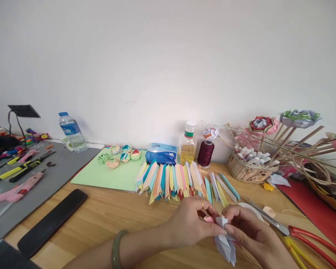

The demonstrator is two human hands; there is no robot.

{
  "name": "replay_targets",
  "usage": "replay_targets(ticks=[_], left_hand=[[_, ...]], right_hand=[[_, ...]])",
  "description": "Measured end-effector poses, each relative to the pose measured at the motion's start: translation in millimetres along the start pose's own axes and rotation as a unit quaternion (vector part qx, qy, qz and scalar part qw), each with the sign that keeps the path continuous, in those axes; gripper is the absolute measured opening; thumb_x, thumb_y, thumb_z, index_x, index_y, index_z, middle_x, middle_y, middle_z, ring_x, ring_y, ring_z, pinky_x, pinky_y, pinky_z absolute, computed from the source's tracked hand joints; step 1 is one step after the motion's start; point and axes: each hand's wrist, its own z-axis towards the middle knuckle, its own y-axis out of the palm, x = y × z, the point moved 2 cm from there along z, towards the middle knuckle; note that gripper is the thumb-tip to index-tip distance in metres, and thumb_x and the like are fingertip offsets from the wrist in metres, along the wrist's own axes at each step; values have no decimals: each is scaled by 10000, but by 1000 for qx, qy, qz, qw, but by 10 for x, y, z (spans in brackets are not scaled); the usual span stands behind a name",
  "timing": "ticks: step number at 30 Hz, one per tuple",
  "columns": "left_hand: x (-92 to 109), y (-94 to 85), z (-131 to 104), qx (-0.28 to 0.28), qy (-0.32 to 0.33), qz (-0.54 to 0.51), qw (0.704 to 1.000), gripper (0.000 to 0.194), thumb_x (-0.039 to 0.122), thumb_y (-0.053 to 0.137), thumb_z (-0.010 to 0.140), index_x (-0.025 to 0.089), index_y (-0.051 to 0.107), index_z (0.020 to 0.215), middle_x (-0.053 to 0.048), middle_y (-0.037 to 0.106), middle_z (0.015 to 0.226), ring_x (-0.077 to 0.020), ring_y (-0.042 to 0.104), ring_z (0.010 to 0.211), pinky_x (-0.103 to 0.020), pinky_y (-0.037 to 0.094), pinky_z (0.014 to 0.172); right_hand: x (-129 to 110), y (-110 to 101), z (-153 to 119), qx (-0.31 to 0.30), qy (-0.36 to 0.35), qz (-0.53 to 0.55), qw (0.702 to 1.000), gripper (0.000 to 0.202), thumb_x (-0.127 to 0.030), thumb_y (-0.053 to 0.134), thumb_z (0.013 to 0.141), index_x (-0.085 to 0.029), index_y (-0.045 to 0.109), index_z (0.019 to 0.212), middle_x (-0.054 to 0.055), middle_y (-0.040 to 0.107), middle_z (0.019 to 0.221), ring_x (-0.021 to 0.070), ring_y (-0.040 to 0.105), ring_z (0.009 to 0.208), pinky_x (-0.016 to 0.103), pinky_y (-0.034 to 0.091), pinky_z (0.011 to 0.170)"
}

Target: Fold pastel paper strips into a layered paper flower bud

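Observation:
Near the table's front edge, my left hand pinches a folded white and pink paper piece from its left side. My right hand holds the same piece from the right, with thumb and fingers closed on its top. The lower folds of the paper hang below both hands. Just beyond my hands lies a row of folded coloured paper strips, with a few looser strips at its right end. A white roll is partly hidden behind my right hand.
Red-handled scissors lie at the right. Behind stand a maroon thread spool, a bottle of yellow liquid, a tissue pack and a basket. Leftward are small paper flowers, a black phone and a water bottle.

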Motion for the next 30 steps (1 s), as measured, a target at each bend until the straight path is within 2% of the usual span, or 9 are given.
replay_targets(ticks=[4,8,13,19,26,30], left_hand=[[-34,15,-4,-25,-80,-88,993,175,213,676,537,123,572,644,24,500,564,-83,455,528,-210,348,515],[-72,15,-3,-15,-83,-105,991,195,207,683,525,119,556,644,16,520,585,-81,472,527,-210,365,511],[-69,42,-6,-30,-116,-194,974,260,241,696,519,124,536,687,12,538,636,-79,493,532,-226,421,515],[-17,27,7,-5,-118,-183,976,276,225,716,480,115,544,666,1,552,644,-79,492,553,-203,409,505],[-25,21,31,-16,-133,-201,970,308,206,741,427,121,534,639,13,551,612,-68,471,528,-201,367,512],[-24,23,29,-3,-127,-186,974,240,122,683,455,128,519,630,27,537,596,-61,461,526,-191,360,512]], right_hand=[[43,-7,18,-25,19,8,999,250,-445,609,687,-202,552,684,0,527,658,139,493,594,227,423,522],[54,-10,18,-32,17,-14,999,226,-423,579,724,-201,541,699,-7,510,649,133,485,592,220,417,513],[31,4,-5,-29,22,7,999,256,-450,539,746,-197,521,712,-13,507,609,115,472,504,217,397,450],[6,3,17,-14,20,-8,1000,305,-491,588,678,-188,551,663,6,544,616,147,527,577,249,442,539],[9,32,9,-53,49,78,994,239,-418,627,679,-191,554,677,-10,547,618,129,543,587,230,452,553],[16,45,15,-34,49,83,995,250,-418,645,659,-184,562,684,-9,548,632,125,539,593,226,450,555]])
